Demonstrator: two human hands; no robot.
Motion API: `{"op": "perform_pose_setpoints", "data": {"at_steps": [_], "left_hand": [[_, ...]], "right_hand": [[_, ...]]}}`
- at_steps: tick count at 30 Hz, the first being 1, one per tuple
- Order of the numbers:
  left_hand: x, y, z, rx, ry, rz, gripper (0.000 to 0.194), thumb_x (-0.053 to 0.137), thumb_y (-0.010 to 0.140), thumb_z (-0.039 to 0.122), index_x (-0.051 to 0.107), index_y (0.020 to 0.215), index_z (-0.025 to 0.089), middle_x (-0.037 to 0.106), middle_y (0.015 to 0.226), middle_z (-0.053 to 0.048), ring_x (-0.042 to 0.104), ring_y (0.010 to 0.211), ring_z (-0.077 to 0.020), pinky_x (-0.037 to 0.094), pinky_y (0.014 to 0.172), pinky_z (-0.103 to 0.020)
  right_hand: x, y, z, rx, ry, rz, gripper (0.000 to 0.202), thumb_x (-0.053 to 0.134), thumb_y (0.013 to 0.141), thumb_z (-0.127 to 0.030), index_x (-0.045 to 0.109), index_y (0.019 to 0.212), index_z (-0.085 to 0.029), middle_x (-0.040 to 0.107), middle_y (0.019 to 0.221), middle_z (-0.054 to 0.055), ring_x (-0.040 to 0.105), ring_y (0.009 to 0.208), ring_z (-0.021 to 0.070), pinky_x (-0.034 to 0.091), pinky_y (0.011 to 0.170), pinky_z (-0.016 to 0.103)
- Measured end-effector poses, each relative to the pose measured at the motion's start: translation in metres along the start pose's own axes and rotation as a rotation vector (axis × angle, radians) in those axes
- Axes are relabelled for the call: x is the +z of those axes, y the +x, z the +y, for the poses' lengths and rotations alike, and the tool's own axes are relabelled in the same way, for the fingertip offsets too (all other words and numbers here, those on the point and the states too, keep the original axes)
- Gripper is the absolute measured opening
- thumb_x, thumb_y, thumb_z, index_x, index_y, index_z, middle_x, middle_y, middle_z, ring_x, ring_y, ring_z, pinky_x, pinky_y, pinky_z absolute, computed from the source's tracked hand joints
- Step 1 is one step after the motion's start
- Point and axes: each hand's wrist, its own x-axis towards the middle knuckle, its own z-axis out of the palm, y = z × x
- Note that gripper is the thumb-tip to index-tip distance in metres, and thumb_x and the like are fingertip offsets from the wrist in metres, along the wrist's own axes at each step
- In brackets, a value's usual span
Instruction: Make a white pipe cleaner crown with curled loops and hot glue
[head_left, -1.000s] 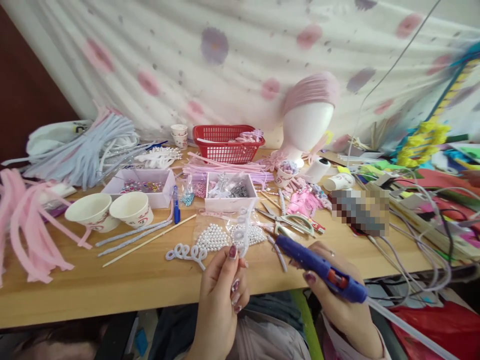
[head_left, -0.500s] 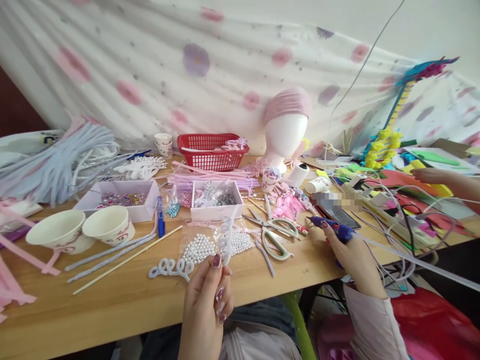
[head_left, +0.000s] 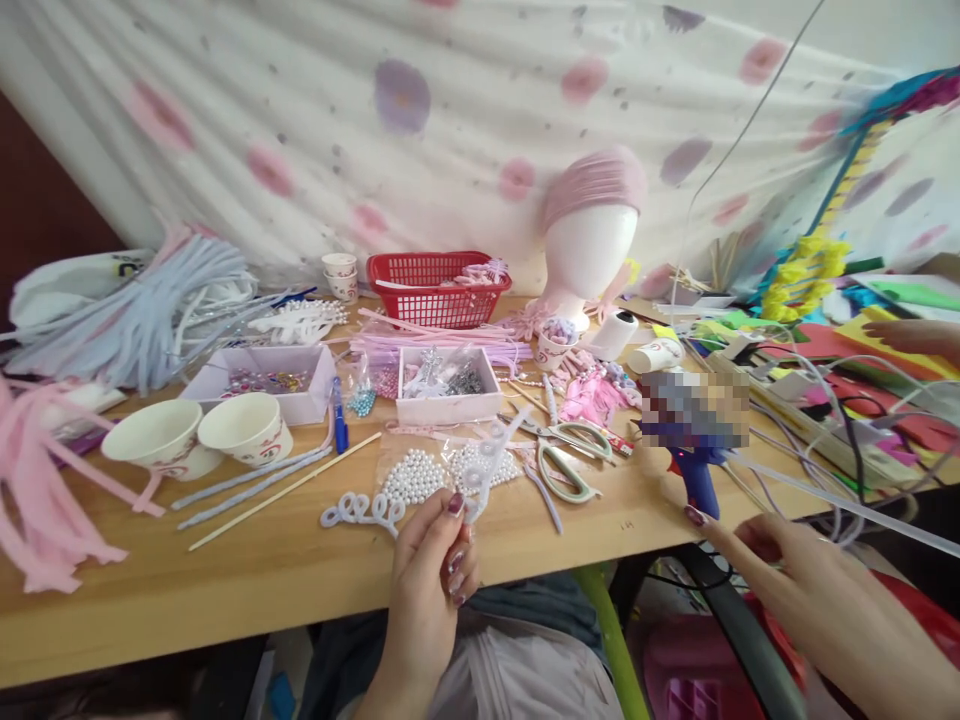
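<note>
L hand (head_left: 435,555) was raised by the table's (head_left: 277,580) front edge, thumb uppermost, pinching the lower end of a pale looped strip (head_left: 485,482) btwn thumb & fingers. Strip stood in front of the white beads (head_left: 412,478), long axis slanting up & a bit R, free end away from the person. R forearm slanted in from lower R; R hand (head_left: 787,560) held nothing, fingers loosely apart, one fingertip v. close to the glue gun (head_left: 697,485), contact unclear. Gun's nozzle pointed L, handle twd the person.
</note>
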Motion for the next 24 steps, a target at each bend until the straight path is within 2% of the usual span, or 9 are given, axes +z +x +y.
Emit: {"op": "perform_pose_setpoints", "data": {"at_steps": [3, 5, 6, 9, 11, 14, 16, 19, 24], "left_hand": [[-0.003, -0.001, 0.008, 0.013, 0.122, -0.114, 0.048, 0.082, 0.069, 0.048, 0.045, 0.060, 0.019, 0.036, 0.051, 0.010, 0.022, 0.042, -0.0024, 0.016, 0.040, -0.016], [-0.004, -0.001, 0.015, -0.009, 0.232, -0.225, 0.049, 0.078, 0.073, 0.051, 0.045, 0.058, 0.019, 0.031, 0.050, 0.010, 0.017, 0.043, -0.0031, 0.012, 0.042, -0.018], [-0.004, -0.002, 0.017, -0.018, 0.287, -0.280, 0.049, 0.077, 0.074, 0.052, 0.045, 0.056, 0.019, 0.029, 0.050, 0.010, 0.016, 0.043, -0.0037, 0.010, 0.043, -0.020], [-0.004, -0.001, 0.026, 0.015, 0.448, -0.409, 0.048, 0.073, 0.077, 0.052, 0.049, 0.053, 0.019, 0.032, 0.050, 0.006, 0.020, 0.045, -0.0066, 0.009, 0.044, -0.024], [-0.003, 0.000, 0.032, 0.068, 0.556, -0.481, 0.046, 0.069, 0.081, 0.051, 0.051, 0.052, 0.020, 0.036, 0.050, 0.004, 0.023, 0.046, -0.0087, 0.012, 0.045, -0.025], [-0.001, 0.001, 0.042, 0.125, 0.706, -0.598, 0.042, 0.061, 0.086, 0.044, 0.052, 0.053, 0.020, 0.042, 0.054, 0.002, 0.033, 0.050, -0.0120, 0.022, 0.050, -0.026], [-0.001, 0.003, 0.047, 0.162, 0.784, -0.643, 0.039, 0.057, 0.089, 0.038, 0.052, 0.055, 0.020, 0.044, 0.056, 0.001, 0.039, 0.055, -0.0145, 0.028, 0.056, -0.027], [-0.001, 0.005, 0.052, 0.203, 0.868, -0.621, 0.037, 0.053, 0.092, 0.036, 0.052, 0.058, 0.021, 0.045, 0.059, 0.001, 0.041, 0.060, -0.0162, 0.030, 0.061, -0.028], [-0.003, 0.007, 0.052, 0.226, 0.930, -0.565, 0.038, 0.051, 0.094, 0.038, 0.051, 0.061, 0.021, 0.042, 0.060, 0.002, 0.039, 0.060, -0.0161, 0.027, 0.059, -0.027]], "right_hand": [[-0.015, -0.005, -0.036, -0.073, 0.018, 0.002, 0.043, 0.057, 0.083, -0.068, 0.064, 0.071, -0.027, 0.068, 0.068, 0.009, 0.062, 0.059, 0.0292, 0.045, 0.054, 0.041], [-0.018, -0.005, -0.068, -0.216, 0.176, 0.111, 0.036, 0.057, 0.086, -0.061, 0.063, 0.080, -0.026, 0.067, 0.075, 0.007, 0.062, 0.067, 0.0277, 0.047, 0.059, 0.039], [-0.017, -0.003, -0.084, -0.297, 0.258, 0.099, 0.028, 0.060, 0.088, -0.054, 0.063, 0.085, -0.025, 0.068, 0.081, 0.007, 0.064, 0.075, 0.0273, 0.049, 0.065, 0.039], [-0.006, 0.007, -0.128, -0.539, 0.492, -0.185, 0.016, 0.063, 0.092, -0.038, 0.068, 0.098, -0.025, 0.071, 0.098, 0.008, 0.064, 0.097, 0.0262, 0.051, 0.082, 0.037], [0.005, 0.018, -0.146, -0.523, 0.593, -0.504, 0.020, 0.060, 0.095, -0.039, 0.069, 0.098, -0.022, 0.072, 0.097, 0.007, 0.065, 0.092, 0.0225, 0.051, 0.080, 0.033], [0.021, 0.033, -0.158, -0.474, 0.716, -0.908, 0.027, 0.061, 0.093, -0.043, 0.071, 0.091, -0.018, 0.072, 0.084, 0.003, 0.065, 0.079, 0.0172, 0.052, 0.075, 0.029], [0.028, 0.039, -0.158, -0.453, 0.803, -1.069, 0.025, 0.064, 0.092, -0.041, 0.073, 0.090, -0.017, 0.073, 0.083, 0.001, 0.066, 0.077, 0.0152, 0.052, 0.075, 0.028], [0.034, 0.042, -0.156, -0.402, 0.908, -1.165, 0.019, 0.071, 0.088, -0.036, 0.075, 0.089, -0.017, 0.075, 0.083, 0.001, 0.068, 0.077, 0.0138, 0.053, 0.077, 0.027], [0.041, 0.038, -0.156, -0.296, 0.948, -1.158, 0.015, 0.074, 0.084, -0.031, 0.077, 0.089, -0.018, 0.075, 0.083, 0.000, 0.067, 0.075, 0.0123, 0.052, 0.076, 0.025]]}}
